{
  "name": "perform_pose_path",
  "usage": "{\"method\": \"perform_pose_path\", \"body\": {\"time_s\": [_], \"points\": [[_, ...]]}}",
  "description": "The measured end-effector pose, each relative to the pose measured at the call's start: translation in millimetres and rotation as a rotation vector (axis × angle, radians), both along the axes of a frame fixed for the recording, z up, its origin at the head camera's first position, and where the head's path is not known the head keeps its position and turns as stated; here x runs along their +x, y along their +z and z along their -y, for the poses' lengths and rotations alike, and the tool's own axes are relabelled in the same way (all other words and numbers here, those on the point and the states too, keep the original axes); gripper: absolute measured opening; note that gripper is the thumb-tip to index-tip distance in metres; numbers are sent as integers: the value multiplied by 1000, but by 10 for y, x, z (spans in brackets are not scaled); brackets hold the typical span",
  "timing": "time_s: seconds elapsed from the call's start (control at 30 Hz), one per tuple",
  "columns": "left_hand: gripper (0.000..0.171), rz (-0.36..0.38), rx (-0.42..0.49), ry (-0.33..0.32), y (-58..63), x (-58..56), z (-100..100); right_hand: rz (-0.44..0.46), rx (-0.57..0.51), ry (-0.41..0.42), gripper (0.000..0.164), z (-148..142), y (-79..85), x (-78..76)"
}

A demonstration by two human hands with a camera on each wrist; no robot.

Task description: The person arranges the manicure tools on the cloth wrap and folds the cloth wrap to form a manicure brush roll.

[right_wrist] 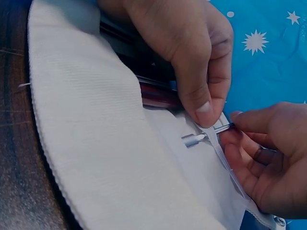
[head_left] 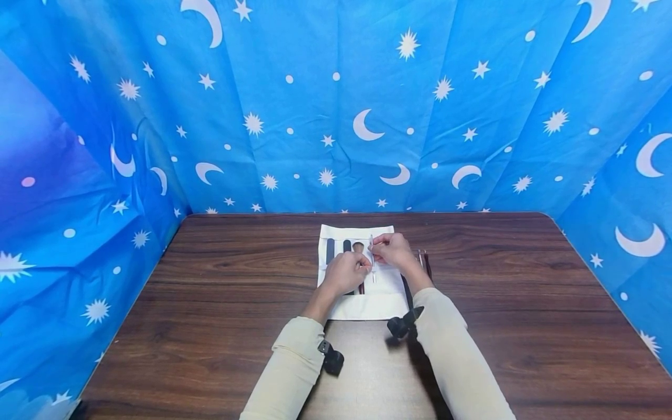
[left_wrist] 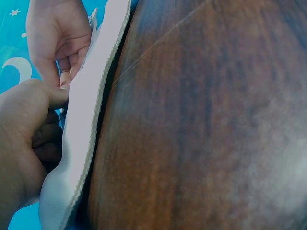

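Note:
A white fabric tool roll lies spread on the table. My right hand pinches a slim metal cuticle pusher, whose cupped end passes under a white elastic band on the roll. With thumb and finger, my left hand pinches that band beside the pusher. Left of the pusher, a brush with a reddish handle and two dark, flat-looking tools, one the leftmost tool, sit in the roll. My left hand partly covers them.
Beside the roll's right edge lie several slender tools, partly hidden by my right forearm. The brown wooden table extends around the roll. Blue cloth with stars and moons hangs behind the table and at both sides.

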State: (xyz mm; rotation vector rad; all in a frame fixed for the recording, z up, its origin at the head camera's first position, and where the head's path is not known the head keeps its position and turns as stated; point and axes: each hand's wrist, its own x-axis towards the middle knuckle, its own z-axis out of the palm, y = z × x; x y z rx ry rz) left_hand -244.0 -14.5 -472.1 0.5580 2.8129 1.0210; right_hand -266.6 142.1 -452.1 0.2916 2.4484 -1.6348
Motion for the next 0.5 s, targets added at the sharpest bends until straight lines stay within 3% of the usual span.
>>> {"method": "perform_pose_path", "body": {"time_s": [0.3,0.5], "points": [[11,11,-9,4,-4,-2,-10,16,-11,12,22,-15,8,-5],[11,0,-5,2,0,3,-3,3,85,1,18,-2,25,35]]}}
